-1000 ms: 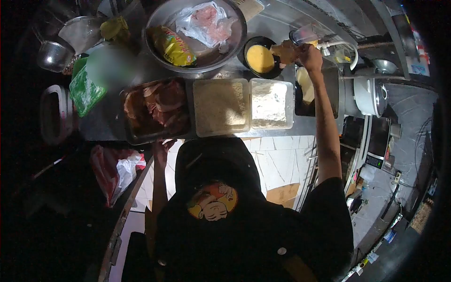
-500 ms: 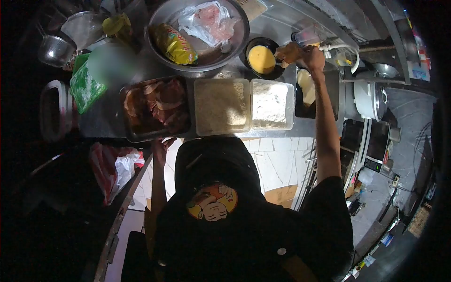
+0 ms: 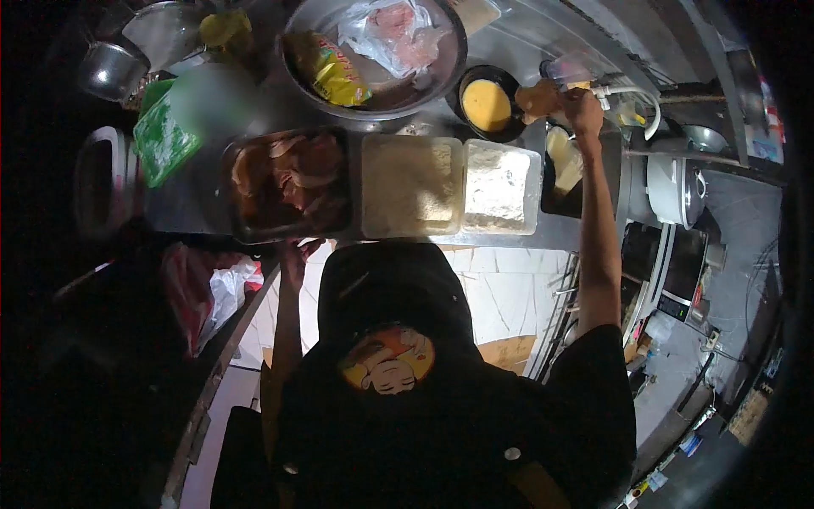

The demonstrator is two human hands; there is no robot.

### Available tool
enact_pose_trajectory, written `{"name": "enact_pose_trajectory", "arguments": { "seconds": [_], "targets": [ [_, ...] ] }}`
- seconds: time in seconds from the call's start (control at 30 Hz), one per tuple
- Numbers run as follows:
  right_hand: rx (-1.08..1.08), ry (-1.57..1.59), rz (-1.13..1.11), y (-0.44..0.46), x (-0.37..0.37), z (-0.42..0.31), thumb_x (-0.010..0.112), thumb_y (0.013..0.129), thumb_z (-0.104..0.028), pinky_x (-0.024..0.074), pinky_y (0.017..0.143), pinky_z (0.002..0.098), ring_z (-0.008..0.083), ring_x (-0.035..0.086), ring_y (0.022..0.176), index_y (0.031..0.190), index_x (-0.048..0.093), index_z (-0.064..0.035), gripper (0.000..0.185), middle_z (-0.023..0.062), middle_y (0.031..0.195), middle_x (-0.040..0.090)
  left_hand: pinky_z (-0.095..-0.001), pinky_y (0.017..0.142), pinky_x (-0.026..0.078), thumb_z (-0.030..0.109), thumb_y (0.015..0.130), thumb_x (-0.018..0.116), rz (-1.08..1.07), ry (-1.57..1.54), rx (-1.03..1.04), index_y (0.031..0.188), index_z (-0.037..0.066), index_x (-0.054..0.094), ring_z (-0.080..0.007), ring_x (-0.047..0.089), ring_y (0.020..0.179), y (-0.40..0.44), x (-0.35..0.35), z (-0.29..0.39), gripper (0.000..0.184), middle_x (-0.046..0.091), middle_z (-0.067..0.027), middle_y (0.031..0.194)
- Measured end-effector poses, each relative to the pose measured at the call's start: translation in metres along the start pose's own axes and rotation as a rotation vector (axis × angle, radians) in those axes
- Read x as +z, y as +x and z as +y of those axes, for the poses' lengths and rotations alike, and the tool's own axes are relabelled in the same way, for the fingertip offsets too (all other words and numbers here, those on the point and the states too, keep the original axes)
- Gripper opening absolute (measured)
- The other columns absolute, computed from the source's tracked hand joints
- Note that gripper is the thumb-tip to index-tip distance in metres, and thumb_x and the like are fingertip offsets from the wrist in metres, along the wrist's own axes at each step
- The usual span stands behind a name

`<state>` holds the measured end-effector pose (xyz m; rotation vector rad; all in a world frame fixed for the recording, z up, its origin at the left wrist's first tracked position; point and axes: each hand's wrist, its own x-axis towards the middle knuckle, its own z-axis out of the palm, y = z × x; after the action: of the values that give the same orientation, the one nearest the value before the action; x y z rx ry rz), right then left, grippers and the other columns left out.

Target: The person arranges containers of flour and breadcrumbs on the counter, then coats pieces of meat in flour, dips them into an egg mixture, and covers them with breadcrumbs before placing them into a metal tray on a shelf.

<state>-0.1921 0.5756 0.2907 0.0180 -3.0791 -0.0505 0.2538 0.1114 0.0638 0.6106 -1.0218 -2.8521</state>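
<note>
My right hand (image 3: 582, 112) reaches to the far right of the counter. Its fingers are closed beside a brown, glossy piece (image 3: 538, 102) whose kind I cannot make out. This piece hangs close to the right rim of a dark bowl of yellow liquid, like beaten egg (image 3: 487, 105). A clear plastic container (image 3: 566, 69) stands just behind the hand. Under my right wrist lies a dark tray with pale yellowish pieces (image 3: 563, 159). My left hand (image 3: 293, 261) is low at the counter's front edge, below a tray of raw meat (image 3: 297, 174), its fingers partly stretched and dimly lit.
Tubs of beige crumbs (image 3: 410, 187) and white flour (image 3: 502, 187) stand along the front edge. Behind them is a wide metal basin (image 3: 373, 114) with a yellow packet (image 3: 337, 76) and a plastic bag (image 3: 392, 38). A green tray (image 3: 165, 140) lies left; a white pot (image 3: 668, 187) stands right.
The whole view has shifted slightly, so the counter things sit a little further right and higher. My right hand stays by the brown piece, and my left hand remains at the counter edge.
</note>
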Motion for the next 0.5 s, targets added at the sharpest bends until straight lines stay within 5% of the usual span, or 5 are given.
{"name": "enact_pose_trajectory", "arguments": {
  "seconds": [0.13,0.33,0.4,0.43,0.5],
  "targets": [
    [0.032,0.031,-0.02,-0.023,-0.027,-0.015,0.067,0.075,-0.045,0.0507,0.07,0.0399,0.0333,0.066,0.077,0.091,0.071,-0.0129,0.035,0.0126,0.083,0.068,-0.0449,0.091,0.048,0.031,0.093,0.047,0.109,0.102,-0.029,0.117,0.002,0.05,-0.0321,0.061,0.097,0.001,0.009,0.001,0.037,0.054,-0.0129,0.119],
    [-0.227,0.283,-0.023,-0.073,-0.065,-0.042,0.067,0.078,-0.026,0.05,0.067,0.0385,0.0306,0.066,0.077,0.087,0.07,-0.0116,0.017,0.0104,0.081,0.068,-0.0485,0.091,0.049,0.035,0.095,0.045,0.054,0.19,-0.025,0.13,0.006,0.04,-0.0357,0.058,0.103,0.001,0.013,0.005,0.046,0.047,-0.0125,0.128],
    [-0.318,0.38,-0.126,-0.086,-0.072,-0.054,0.068,0.08,-0.02,0.0459,0.062,0.0269,0.0136,0.063,0.066,0.087,0.068,-0.0019,0.019,0.0095,0.069,0.066,-0.0457,0.085,0.052,0.028,0.094,0.045,0.183,0.138,-0.017,0.115,0.001,0.051,-0.0293,0.062,0.096,0.0,0.026,0.011,0.035,0.058,-0.0132,0.111],
    [-0.235,0.397,-0.32,-0.096,-0.094,-0.077,0.069,0.079,-0.021,0.0465,0.063,0.0269,0.0138,0.063,0.066,0.089,0.067,-0.0012,0.022,0.0089,0.072,0.067,-0.0468,0.086,0.052,0.027,0.093,0.047,0.27,0.138,-0.098,0.114,0.001,0.051,-0.0285,0.061,0.097,0.006,0.023,0.01,0.033,0.057,-0.0121,0.111],
    [-0.328,0.502,-0.368,-0.105,-0.088,-0.09,0.069,0.078,-0.019,0.0476,0.064,0.0293,0.018,0.065,0.068,0.089,0.068,-0.0026,0.02,0.0107,0.076,0.068,-0.0468,0.086,0.052,0.027,0.093,0.047,0.243,0.119,-0.075,0.114,0.001,0.051,-0.0288,0.061,0.097,0.004,0.015,0.006,0.034,0.057,-0.0121,0.111]
  ]
}}
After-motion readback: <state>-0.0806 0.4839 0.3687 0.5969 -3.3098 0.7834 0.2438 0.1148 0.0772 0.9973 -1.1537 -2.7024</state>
